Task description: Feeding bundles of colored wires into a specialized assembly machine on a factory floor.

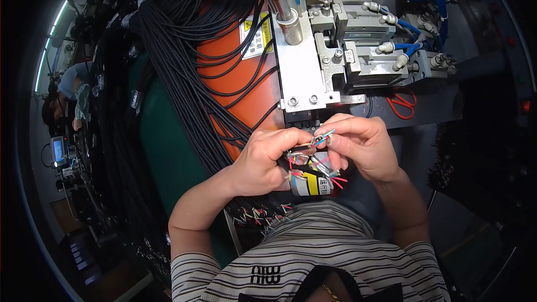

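head | thin multicoloured stripped wire ends (323, 137) pinched between left hand (267, 159) and right hand (361, 146), just below grey metal pneumatic press (341, 50) | judged light, limp, fragile; best gripped on insulation behind tips | black cable bundle (184, 72) left of press

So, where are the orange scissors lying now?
The orange scissors lie right of centre, under the grey pneumatic machine, just above the right hand.

Short sleeves on show: a striped shirt (324, 246), thin dark lines over a pale ground, ending above the elbows. A dark collar band with a thin gold chain (330, 292) sits at the neck. Forearms bare, no rings or watch visible.
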A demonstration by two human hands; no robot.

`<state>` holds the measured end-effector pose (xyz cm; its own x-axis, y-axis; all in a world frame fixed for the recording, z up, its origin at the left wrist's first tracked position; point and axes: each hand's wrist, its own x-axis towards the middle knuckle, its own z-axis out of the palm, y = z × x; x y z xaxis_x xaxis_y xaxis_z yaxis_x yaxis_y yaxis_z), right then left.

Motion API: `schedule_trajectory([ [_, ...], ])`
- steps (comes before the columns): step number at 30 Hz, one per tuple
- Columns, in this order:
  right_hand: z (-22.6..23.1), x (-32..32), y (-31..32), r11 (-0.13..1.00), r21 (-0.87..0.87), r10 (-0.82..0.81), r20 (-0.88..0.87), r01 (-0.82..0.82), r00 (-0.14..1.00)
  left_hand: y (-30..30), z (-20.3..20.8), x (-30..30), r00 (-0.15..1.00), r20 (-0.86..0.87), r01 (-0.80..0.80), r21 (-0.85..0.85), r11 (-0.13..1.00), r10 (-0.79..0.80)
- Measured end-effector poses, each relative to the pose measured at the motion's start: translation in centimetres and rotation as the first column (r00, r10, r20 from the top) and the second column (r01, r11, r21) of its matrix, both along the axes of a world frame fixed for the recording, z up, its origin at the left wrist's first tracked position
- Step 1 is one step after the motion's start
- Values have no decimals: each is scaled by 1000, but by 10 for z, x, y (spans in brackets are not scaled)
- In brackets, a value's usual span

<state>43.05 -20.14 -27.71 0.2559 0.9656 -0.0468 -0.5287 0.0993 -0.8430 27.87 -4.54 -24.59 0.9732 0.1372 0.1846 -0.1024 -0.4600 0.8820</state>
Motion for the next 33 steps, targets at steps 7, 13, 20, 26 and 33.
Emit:
schedule_trajectory([
  [7, 5, 1, 2, 998, 55, -52, 169, 43, 984, 4, 4, 1, 996, -66, 43, -269, 962, -63],
  [13, 3, 0, 0, 999, 9, -48, 118, 48, 992, 1, -7, 1, 999, -19, 27, -62, 998, -28],
  [20, 17, 1, 0, 979, 63, -116, 954, 196, 275, -23, 5, -9, 997, -37, -36, 592, 805, 73],
  [26, 12, 3, 2, 966, 65, -89, 993, 250, 83, -18, 0, -4, 996, 46, -91, 674, 733, 81],
  [33, 2, 2, 3, 959, 102, -161, 965, 264, 209, -17, 0, -3, 998, 21, -52, 671, 740, 50],
])
